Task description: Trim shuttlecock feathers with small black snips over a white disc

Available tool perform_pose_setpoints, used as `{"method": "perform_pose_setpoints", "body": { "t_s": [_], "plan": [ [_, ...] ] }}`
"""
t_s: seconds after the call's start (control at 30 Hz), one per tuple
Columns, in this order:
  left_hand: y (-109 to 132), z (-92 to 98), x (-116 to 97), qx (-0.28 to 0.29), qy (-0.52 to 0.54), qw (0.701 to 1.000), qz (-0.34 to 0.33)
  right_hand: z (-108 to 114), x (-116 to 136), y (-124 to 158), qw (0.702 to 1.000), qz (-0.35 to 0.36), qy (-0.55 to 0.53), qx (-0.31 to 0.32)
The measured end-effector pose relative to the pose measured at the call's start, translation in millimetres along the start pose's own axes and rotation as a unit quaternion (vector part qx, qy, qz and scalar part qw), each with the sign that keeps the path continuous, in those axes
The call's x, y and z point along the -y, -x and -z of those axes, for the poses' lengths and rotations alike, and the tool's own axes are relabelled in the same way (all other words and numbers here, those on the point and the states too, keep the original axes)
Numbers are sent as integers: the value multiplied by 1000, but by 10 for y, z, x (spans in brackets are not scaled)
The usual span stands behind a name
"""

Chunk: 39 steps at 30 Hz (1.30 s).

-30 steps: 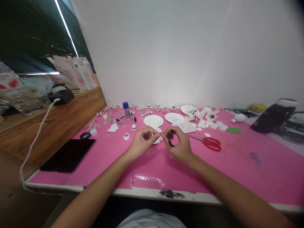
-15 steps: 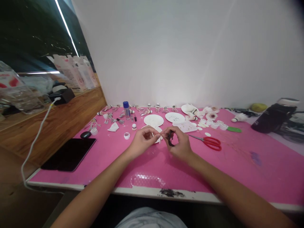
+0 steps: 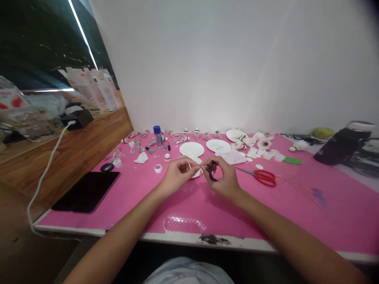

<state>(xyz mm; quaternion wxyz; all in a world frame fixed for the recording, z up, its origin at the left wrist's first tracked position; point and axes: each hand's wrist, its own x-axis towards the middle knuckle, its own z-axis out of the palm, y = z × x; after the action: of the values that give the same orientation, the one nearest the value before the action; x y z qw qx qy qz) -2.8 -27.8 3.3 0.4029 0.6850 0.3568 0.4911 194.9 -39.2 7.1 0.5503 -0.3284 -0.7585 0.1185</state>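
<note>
Over the middle of the pink table, my left hand is closed in a pinch, thumb against fingertips. What it pinches is too small to make out. Its tips meet those of my right hand, which is wrapped round a small dark hand tool with curved handles. The tool's working end is mostly hidden by the fingers. Just behind the hands lies a white round plate, partly covered by them. A small shuttlecock stands to the left of my left hand.
Red-handled scissors lie right of my hands, near a green strip and small white jars. A black tablet and mouse are at left. Several shuttlecocks, a blue-capped bottle and a black bottle stand farther back.
The dark tool has turned slightly in my right hand. Both hands stay otherwise in place, fingertips together.
</note>
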Motion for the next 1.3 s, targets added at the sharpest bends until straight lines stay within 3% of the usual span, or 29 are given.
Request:
{"method": "perform_pose_setpoints", "body": {
  "t_s": [0.83,1.3],
  "plan": [
    [4,-26,17,-13,33,999,8,-51,28,33,999,22,12,-30],
    [8,-27,9,35,40,998,19,13,-40,-2,998,59,-28,-3]
  ]
}}
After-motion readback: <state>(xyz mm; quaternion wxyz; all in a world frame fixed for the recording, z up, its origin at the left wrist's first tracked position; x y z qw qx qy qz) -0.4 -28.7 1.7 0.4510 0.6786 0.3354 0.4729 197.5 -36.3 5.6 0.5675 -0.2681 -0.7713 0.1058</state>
